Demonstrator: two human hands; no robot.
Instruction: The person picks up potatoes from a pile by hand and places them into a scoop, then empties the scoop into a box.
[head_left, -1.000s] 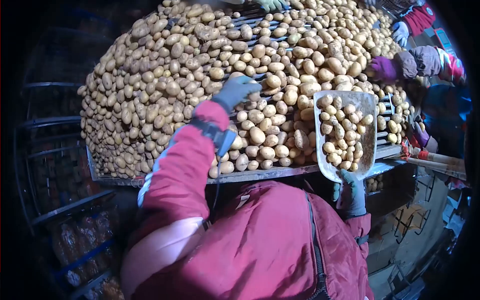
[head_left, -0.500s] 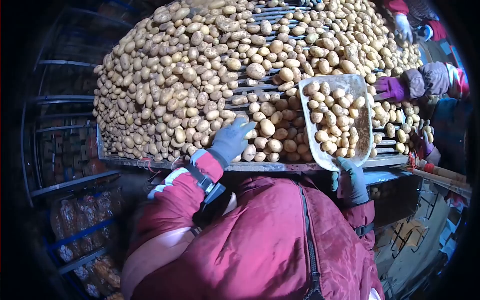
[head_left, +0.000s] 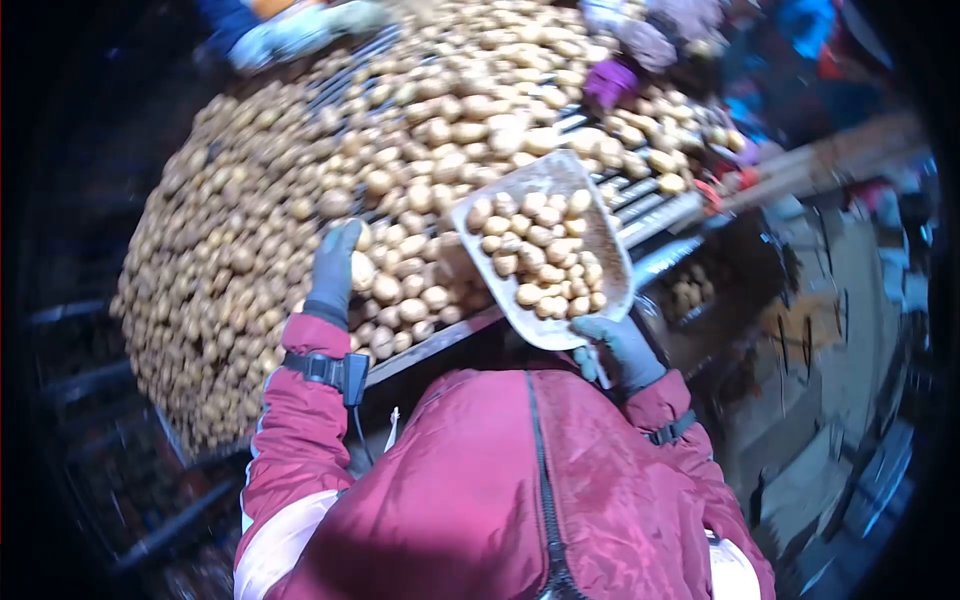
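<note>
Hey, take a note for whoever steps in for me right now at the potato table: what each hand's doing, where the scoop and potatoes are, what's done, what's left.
Left hand: gloved, open, lying flat on the potato pile near the table's front edge; it grips nothing.
Right hand: gloved, shut on the handle of the scoop, held up over that edge.
Done: the scoop carries a load of small potatoes, roughly half full.
Left: the load is not yet tipped out; a big heap lies on the slatted table.
Another person's purple glove is at the far side.
</note>
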